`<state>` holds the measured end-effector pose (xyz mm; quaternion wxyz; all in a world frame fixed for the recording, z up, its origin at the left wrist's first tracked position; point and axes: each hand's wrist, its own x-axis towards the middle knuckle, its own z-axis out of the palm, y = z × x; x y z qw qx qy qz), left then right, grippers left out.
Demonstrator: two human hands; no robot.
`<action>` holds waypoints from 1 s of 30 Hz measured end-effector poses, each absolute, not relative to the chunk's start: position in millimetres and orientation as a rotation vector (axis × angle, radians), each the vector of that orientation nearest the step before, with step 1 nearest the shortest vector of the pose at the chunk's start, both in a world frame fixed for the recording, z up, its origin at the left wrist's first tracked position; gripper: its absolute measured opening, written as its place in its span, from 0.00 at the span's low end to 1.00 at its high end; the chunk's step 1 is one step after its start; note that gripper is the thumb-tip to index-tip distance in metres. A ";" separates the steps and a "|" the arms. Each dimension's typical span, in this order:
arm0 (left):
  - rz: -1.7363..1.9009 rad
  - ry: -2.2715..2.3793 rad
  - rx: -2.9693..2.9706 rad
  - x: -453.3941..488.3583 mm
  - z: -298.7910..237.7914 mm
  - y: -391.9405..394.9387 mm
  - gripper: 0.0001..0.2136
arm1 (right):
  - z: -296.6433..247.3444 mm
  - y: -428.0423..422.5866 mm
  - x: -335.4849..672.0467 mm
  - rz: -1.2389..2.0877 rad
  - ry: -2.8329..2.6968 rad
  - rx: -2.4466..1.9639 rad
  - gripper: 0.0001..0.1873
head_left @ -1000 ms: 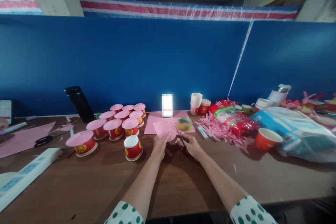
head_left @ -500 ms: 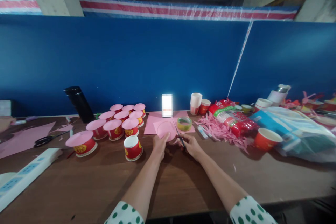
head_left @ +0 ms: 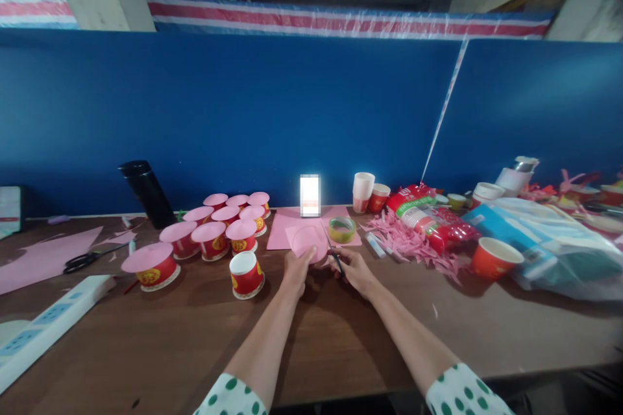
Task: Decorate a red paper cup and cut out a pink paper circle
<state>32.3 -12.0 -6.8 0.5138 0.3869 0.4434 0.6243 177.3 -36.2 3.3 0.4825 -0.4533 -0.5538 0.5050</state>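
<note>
The left hand [head_left: 295, 267] pinches a pink paper circle [head_left: 305, 238] by its near edge and holds it just above the table [head_left: 316, 331], over a flat pink sheet [head_left: 278, 232] at the back. Its grip is closed on the paper, thumb on the near face and the other fingers hidden behind. The right hand [head_left: 354, 268] has its grip clenched around the handles of a small pair of scissors [head_left: 335, 257]. The dark blades point up and away, at the right edge of the circle; whether the blades are parted is too small to tell.

The paper looks thin and very light, likely floppy if held far from where the blades meet it, and easy to crease or tear. A hold close to the edge beside the blades, with flat fingers instead of a hard pinch, should suit it best. The scissors are stiff and are best taken by the handle loops.

A roll of tape [head_left: 341, 229] lies just behind the right hand. A red paper cup [head_left: 246, 273] stands upside down to the left, near a cluster of pink-topped cups [head_left: 211, 240]. Pink scraps [head_left: 409, 243] litter the table to the right.
</note>
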 end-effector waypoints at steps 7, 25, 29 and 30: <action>1.508 1.068 0.932 32.2 -8.9 -11.6 0.20 | 4.0 -36.6 177.3 1.229 -1.353 -1.109 0.21; 1.507 1.046 0.873 33.8 -4.1 -11.9 0.19 | 4.9 -37.4 175.5 1.245 -1.301 -1.117 0.21; 1.509 1.031 0.854 33.3 -6.5 -10.7 0.20 | 5.1 -37.6 175.2 1.247 -1.301 -1.114 0.21; 1.513 1.031 0.853 33.3 -6.9 -10.6 0.20 | 5.1 -37.6 175.2 1.248 -1.300 -1.113 0.21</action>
